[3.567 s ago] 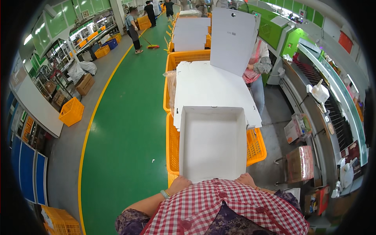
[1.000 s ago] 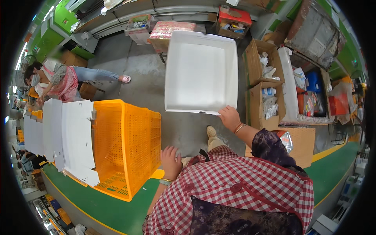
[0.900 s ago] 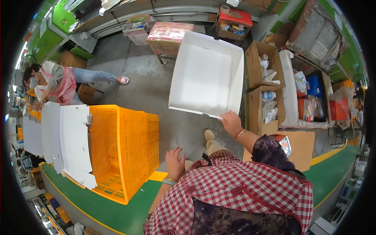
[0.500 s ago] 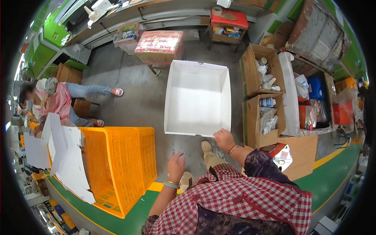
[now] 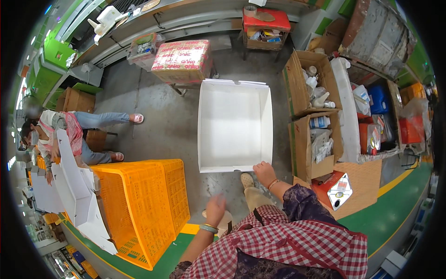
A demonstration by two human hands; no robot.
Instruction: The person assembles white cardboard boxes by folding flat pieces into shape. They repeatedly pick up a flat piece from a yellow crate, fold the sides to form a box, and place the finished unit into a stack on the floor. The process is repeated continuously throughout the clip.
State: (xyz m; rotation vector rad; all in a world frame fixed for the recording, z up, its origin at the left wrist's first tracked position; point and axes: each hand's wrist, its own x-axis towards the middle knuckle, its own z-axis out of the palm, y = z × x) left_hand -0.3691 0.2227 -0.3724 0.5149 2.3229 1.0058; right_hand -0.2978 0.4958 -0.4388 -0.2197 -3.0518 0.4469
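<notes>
White cardboard box [image 5: 235, 128], open-topped

Shallow, rectangular, pale inside; small notches at near and far rims. Location: ahead of the person, over grey floor [image 5: 158, 100]. Right hand [image 5: 265, 175]: grip holding near rim. Left hand [image 5: 215, 210]: apart, blurred, grip unclear. Leftward: orange lattice crate [image 5: 158, 200].

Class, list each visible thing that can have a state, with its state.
Shallow white cardboard box: open, empty
Bare right hand: gripping the box's near edge
Bare left hand: blurred, nothing visibly held
Orange perforated plastic crate: open, partly covered
Two brown cardboard cartons: open, holding bottles
Tape-wrapped cardboard box: closed
</notes>
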